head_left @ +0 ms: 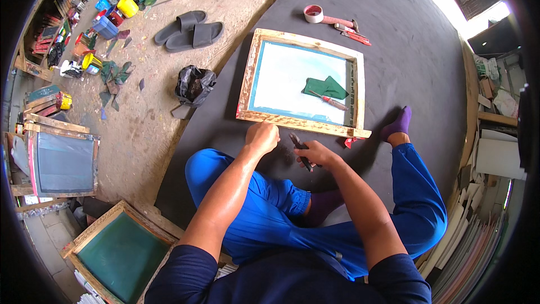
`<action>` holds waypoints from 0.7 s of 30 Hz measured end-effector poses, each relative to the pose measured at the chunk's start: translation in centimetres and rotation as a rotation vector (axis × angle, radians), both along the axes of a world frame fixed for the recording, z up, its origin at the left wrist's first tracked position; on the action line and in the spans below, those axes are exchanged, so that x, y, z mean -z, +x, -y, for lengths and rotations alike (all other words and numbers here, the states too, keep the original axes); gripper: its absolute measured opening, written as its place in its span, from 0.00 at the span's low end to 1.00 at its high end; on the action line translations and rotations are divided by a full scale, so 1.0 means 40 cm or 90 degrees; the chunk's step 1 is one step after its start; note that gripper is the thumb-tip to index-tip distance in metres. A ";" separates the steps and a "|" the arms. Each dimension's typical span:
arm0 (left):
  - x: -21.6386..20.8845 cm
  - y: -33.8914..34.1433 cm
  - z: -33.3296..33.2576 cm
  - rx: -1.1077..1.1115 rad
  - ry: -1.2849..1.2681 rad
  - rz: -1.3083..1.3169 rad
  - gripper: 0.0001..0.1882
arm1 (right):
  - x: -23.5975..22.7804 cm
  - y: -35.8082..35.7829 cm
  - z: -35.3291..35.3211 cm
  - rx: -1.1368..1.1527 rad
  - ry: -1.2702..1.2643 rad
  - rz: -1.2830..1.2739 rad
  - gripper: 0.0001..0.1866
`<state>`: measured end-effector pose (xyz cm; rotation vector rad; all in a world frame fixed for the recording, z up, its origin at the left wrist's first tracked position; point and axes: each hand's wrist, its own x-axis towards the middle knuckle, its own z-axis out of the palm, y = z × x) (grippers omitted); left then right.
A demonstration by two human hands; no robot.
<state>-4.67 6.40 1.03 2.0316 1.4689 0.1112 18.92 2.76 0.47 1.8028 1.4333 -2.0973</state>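
Note:
In my right hand (316,155) is a pair of dark-handled pliers (296,142), their jaws pointing up and left toward the wooden frame. My left hand (262,137) is closed in a fist at the frame's near edge; whatever its fingers hold is hidden. The wooden screen frame (304,126) lies flat on the dark mat, with pale mesh and a blue border inside. On the mesh rest a folded green cloth (326,86) and a slim red-handled tool (333,102). A small red scrap (351,142) sits by the near right corner.
Beyond the frame lie a red tape roll (313,13), a hammer (338,21) and red-handled tools (356,37). Left of the mat are a black bag (194,85) and dark slides (194,31). Other screens (121,253) and paint pots (127,7) stand farther left.

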 end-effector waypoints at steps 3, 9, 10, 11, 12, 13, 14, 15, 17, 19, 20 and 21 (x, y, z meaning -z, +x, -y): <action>0.006 0.006 0.008 0.032 -0.059 -0.083 0.10 | -0.017 0.001 -0.030 0.105 -0.094 -0.073 0.23; -0.007 0.021 0.016 0.067 -0.097 -0.145 0.19 | -0.032 -0.006 -0.081 0.129 -0.171 -0.102 0.24; -0.010 0.019 0.015 0.067 -0.103 -0.140 0.20 | -0.033 -0.005 -0.088 0.130 -0.191 -0.114 0.25; -0.012 0.018 0.014 0.066 -0.105 -0.138 0.20 | -0.037 -0.003 -0.094 0.130 -0.211 -0.125 0.25; -0.014 0.018 0.014 0.064 -0.107 -0.135 0.20 | -0.040 0.000 -0.102 0.130 -0.232 -0.137 0.26; -0.017 0.017 0.013 0.062 -0.108 -0.133 0.20 | -0.040 0.004 -0.111 0.122 -0.248 -0.141 0.27; -0.022 0.019 0.012 0.068 -0.113 -0.131 0.21 | -0.040 0.010 -0.119 0.117 -0.265 -0.145 0.27; -0.031 0.021 0.010 0.073 -0.117 -0.130 0.21 | -0.040 0.015 -0.127 0.111 -0.282 -0.149 0.28; -0.035 0.024 0.008 0.076 -0.122 -0.127 0.21 | -0.039 0.021 -0.141 0.107 -0.295 -0.148 0.27; -0.034 0.026 0.007 0.070 -0.123 -0.124 0.20 | -0.039 0.024 -0.145 0.102 -0.288 -0.128 0.24; -0.034 0.024 0.007 0.069 -0.118 -0.125 0.20 | -0.048 0.018 -0.145 0.096 -0.274 -0.109 0.22; -0.033 0.022 0.007 0.067 -0.113 -0.126 0.20 | -0.056 0.012 -0.146 0.090 -0.261 -0.089 0.21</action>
